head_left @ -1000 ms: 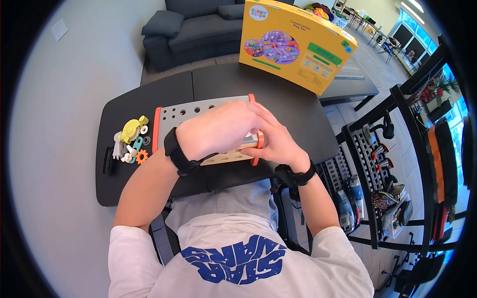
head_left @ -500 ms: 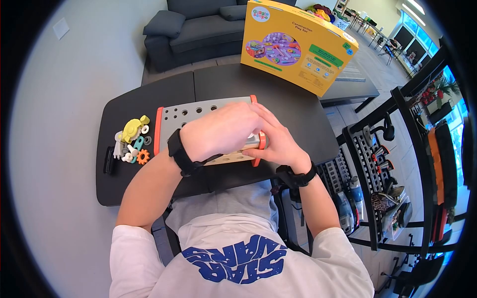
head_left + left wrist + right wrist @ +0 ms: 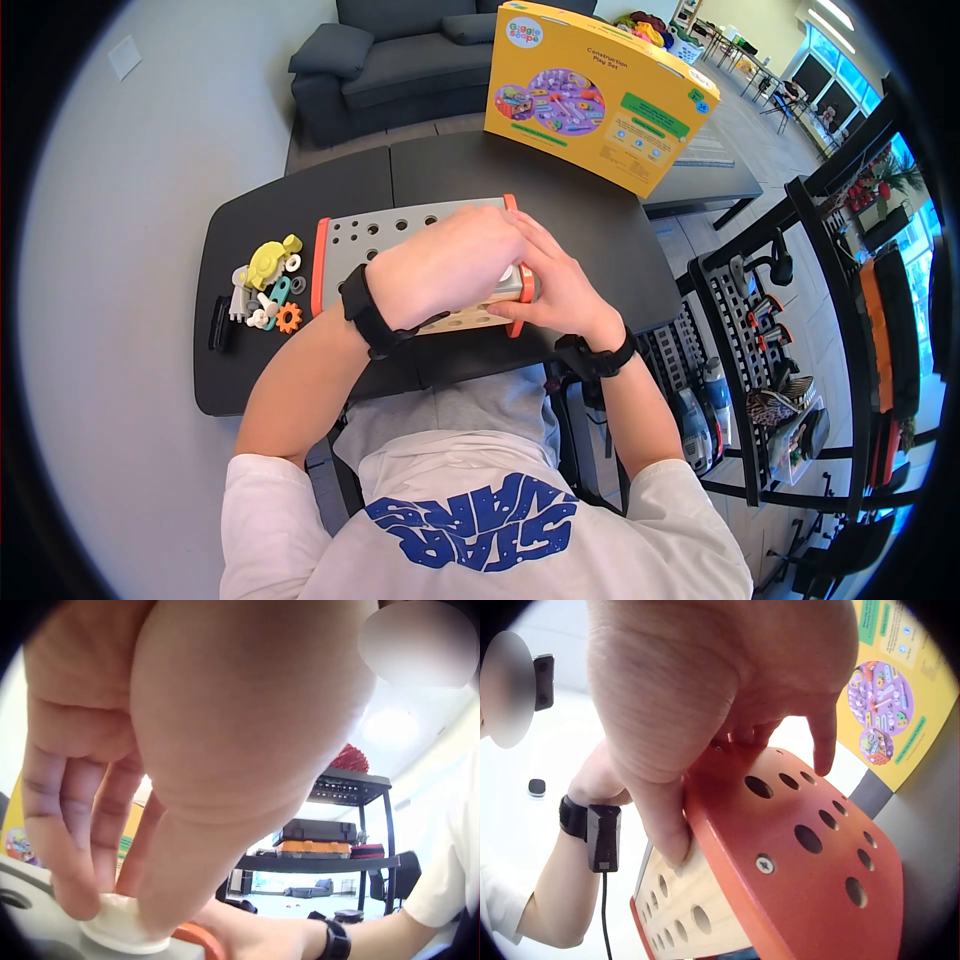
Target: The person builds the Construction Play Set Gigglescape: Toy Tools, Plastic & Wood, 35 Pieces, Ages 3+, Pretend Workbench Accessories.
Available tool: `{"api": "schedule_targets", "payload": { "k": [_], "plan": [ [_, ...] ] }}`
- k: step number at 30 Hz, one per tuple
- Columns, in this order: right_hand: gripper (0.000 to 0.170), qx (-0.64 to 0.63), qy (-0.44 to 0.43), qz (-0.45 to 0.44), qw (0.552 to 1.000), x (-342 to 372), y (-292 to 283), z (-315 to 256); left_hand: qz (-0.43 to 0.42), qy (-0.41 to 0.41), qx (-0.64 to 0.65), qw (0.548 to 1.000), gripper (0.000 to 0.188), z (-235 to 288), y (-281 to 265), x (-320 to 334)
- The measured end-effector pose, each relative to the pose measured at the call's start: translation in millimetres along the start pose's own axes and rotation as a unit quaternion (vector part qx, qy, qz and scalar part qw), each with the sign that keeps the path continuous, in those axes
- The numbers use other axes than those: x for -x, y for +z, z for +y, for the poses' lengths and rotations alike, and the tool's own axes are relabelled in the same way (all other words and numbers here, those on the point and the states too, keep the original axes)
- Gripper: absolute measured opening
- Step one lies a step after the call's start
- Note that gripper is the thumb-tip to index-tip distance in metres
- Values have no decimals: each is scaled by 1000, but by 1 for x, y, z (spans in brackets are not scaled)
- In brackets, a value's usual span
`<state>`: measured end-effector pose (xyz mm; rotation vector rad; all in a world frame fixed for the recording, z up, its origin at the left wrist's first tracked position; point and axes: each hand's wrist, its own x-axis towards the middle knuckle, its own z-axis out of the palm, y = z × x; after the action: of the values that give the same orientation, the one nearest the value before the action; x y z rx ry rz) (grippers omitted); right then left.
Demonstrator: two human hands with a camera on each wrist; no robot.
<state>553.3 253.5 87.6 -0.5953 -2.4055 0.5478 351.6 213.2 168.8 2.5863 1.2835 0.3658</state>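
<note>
A toy workbench stands on the dark table, with a holed grey top, a wooden front and red end panels. My left hand reaches across its top toward the right end. In the left wrist view, the thumb and fingers of that hand pinch a white round toy piece seated against the grey top. My right hand grips the workbench's right end, its thumb on the wooden front and its other fingers over by the red panel. The palm hides part of those fingers.
Left of the workbench lie a yellow toy saw piece, an orange gear, several small toy parts and a black object. A yellow box stands at the table's back right. A black shelf is to the right.
Both hands stay at the workbench's right end; my left hand turns very slightly. The whole scene shifts a little within the head view.
</note>
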Motion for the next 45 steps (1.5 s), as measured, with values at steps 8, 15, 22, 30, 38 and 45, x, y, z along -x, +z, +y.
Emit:
{"api": "schedule_targets", "payload": {
  "k": [8, 15, 22, 30, 38, 45],
  "plan": [
    [79, 1, -5, 1, 1000, 1, 0, 2, 18, 53, 53, 997, 17, -5, 1, -5],
    [77, -6, -3, 5, 1000, 0, 0, 0, 11, 8, 18, 1000, 15, -4, 7, -3],
    [77, -19, 10, 5, 1000, 0, -1, -2, 10, 44, 45, 998, 17, -2, 1, 0],
    [81, -7, 5, 0, 1000, -1, -1, -3, -24, -28, 13, 999, 21, 5, 3, 4],
    [83, -9, -5, 4, 1000, 1, 2, 2, -1, 121, -21, 992, 32, -17, 8, 4],
    [82, -31, -35, 8, 999, -1, 3, 2, 51, 166, -20, 985, 29, -20, 8, 8]
  ]
}}
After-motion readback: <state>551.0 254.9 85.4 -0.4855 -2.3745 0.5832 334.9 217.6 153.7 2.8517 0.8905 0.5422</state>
